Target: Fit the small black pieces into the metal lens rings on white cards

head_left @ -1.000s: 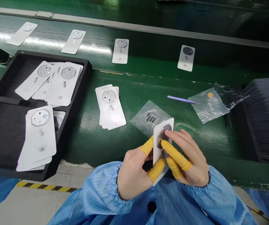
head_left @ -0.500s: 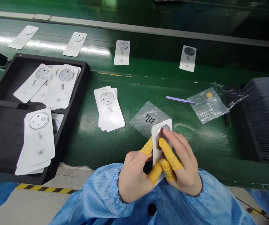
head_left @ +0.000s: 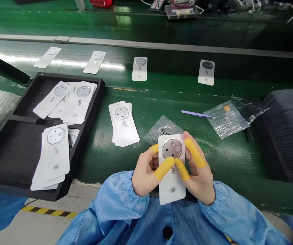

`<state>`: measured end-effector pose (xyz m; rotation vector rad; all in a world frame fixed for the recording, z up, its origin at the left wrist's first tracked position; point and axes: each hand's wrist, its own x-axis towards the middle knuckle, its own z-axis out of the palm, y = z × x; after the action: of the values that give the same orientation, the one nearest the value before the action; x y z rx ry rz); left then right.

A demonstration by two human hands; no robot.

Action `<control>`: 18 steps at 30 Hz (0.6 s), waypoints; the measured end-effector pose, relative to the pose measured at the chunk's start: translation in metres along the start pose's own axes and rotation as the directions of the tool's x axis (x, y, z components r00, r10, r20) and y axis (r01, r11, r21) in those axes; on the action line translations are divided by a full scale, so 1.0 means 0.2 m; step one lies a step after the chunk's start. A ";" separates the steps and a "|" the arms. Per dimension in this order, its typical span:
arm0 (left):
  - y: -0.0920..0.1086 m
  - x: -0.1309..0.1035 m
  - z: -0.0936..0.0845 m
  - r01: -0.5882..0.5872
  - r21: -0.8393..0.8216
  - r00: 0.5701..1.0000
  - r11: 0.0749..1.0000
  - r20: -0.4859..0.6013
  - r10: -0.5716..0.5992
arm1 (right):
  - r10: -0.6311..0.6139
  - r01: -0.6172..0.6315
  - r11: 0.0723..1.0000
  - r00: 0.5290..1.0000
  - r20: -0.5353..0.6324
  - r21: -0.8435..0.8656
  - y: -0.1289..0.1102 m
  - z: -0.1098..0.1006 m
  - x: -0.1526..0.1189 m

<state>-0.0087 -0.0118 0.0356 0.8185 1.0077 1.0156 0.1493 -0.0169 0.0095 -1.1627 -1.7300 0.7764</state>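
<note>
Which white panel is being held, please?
The panel above the black coat button, gripped by the left hand and right hand; the others lie in the tray or on green surfaces.

The green bench (head_left: 100,151) bears a black tray (head_left: 5,149) and a white panel stack (head_left: 126,131) towards nine o'clock, purple tweezers (head_left: 193,113) and a bubble-wrap sheet (head_left: 224,123) towards three.

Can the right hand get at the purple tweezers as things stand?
Likely yes, but the right hand would first have to release the white panel it grips. The purple tweezers lie uncovered beyond that hand, green worktop between.
</note>
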 end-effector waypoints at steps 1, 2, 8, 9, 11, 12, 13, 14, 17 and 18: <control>0.00 0.02 -0.01 -0.009 0.020 0.999 1.000 -0.052 0.010 | -0.043 0.043 0.999 0.999 0.014 -0.008 -0.01 0.00 0.01; 0.00 0.03 -0.02 -0.014 0.044 0.996 0.999 -0.092 0.018 | -0.081 0.082 0.996 0.996 0.037 -0.022 -0.01 0.01 0.01; 0.02 0.11 -0.19 -0.049 0.184 0.963 0.982 -0.253 0.096 | 0.004 0.048 0.968 0.978 0.208 -0.245 0.11 -0.03 0.34; 0.04 0.14 -0.25 -0.045 0.273 0.946 0.961 -0.296 0.129 | 0.174 -0.110 0.921 0.974 0.142 -0.373 0.17 -0.07 0.47; 0.08 0.23 -0.40 0.004 0.498 0.902 0.867 -0.376 0.212 | 0.298 -0.274 0.837 0.954 -0.026 -0.473 0.30 -0.18 0.77; 0.11 0.28 -0.48 0.055 0.612 0.872 0.789 -0.414 0.260 | 0.346 -0.352 0.789 0.932 -0.110 -0.504 0.37 -0.24 0.91; 0.13 0.33 -0.56 0.100 0.668 0.843 0.737 -0.451 0.295 | 0.394 -0.434 0.732 0.898 -0.194 -0.526 0.44 -0.30 1.05; 0.15 0.37 -0.62 0.136 0.696 0.817 0.705 -0.482 0.318 | 0.441 -0.516 0.668 0.855 -0.273 -0.536 0.50 -0.35 1.17; 0.17 0.46 -0.75 0.190 0.772 0.746 0.607 -0.515 0.423 | 0.522 -0.689 0.499 0.723 -0.453 -0.525 0.65 -0.43 1.39; 0.16 0.47 -0.77 0.197 0.813 0.712 0.549 -0.503 0.490 | 0.533 -0.726 0.454 0.686 -0.495 -0.517 0.69 -0.43 1.43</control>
<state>-0.1454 0.1005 -0.0128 1.3736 2.2381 0.9927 0.2304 0.3009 0.0201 -2.4300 -1.3255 0.3183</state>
